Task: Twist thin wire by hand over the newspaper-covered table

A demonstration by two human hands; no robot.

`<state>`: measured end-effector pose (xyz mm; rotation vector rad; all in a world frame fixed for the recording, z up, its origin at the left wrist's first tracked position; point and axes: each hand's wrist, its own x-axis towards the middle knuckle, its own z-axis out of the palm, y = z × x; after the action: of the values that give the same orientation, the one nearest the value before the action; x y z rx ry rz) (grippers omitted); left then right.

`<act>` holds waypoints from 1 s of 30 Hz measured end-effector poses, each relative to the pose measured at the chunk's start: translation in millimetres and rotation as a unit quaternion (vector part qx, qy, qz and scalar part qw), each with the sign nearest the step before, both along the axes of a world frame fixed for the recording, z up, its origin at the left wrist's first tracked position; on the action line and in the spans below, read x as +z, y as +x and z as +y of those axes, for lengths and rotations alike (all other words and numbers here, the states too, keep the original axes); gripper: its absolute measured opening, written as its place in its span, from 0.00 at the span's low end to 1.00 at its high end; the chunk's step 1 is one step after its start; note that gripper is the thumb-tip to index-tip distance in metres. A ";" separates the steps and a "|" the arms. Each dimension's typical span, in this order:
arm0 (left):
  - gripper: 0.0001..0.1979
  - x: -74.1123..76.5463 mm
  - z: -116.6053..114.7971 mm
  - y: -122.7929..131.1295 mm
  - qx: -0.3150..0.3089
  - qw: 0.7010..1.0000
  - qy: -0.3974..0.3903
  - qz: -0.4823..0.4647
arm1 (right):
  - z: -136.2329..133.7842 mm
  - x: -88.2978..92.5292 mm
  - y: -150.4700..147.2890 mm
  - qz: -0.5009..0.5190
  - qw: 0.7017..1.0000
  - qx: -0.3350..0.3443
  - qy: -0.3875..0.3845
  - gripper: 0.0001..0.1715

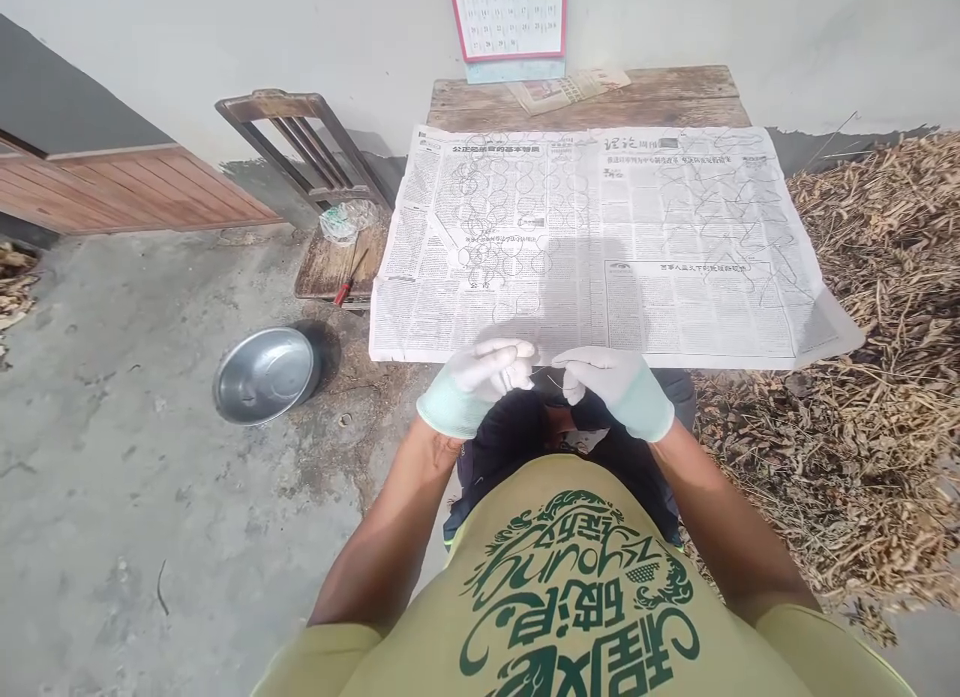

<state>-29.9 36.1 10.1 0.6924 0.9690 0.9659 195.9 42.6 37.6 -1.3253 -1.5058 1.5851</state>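
Observation:
Both my hands wear white gloves with pale green cuffs. My left hand (487, 372) and my right hand (604, 375) meet just in front of the table's near edge, fingers pinched together. A thin thread or wire (551, 381) seems to run between the fingertips; it is too fine to name with certainty. A large open newspaper (600, 247) covers the wooden table (585, 102) right behind my hands, with faint rings or loops lying on its left and middle pages.
A metal bowl (266, 374) lies on the concrete floor at the left. A tipped wooden chair (315, 167) holds a plastic bag and a red-handled screwdriver (349, 279). Dry plant stalks (870, 377) are heaped at the right. A calendar (510, 17) hangs on the wall.

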 end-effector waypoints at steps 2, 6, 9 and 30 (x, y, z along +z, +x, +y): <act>0.15 3.0 -3.6 3.1 0.017 1.000 -0.014 -0.010 | -2.7 0.0 0.9 -0.002 1.000 0.003 -0.004 0.14; 0.14 4.5 -9.9 10.9 0.039 0.998 -0.026 -0.048 | -8.0 -5.5 1.0 0.012 0.999 -0.031 -0.006 0.13; 0.15 1.4 -10.5 16.0 0.048 0.995 -0.036 -0.085 | -11.4 -10.9 -0.9 0.010 0.999 -0.053 0.000 0.15; 0.10 6.3 -23.4 40.2 0.024 0.963 0.126 0.237 | -21.2 -26.4 -1.6 0.159 0.980 0.025 -0.117 0.26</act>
<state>10.3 12.8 16.3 1.1539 1.2979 0.9961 194.3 21.4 11.2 -1.0928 -1.1941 1.9492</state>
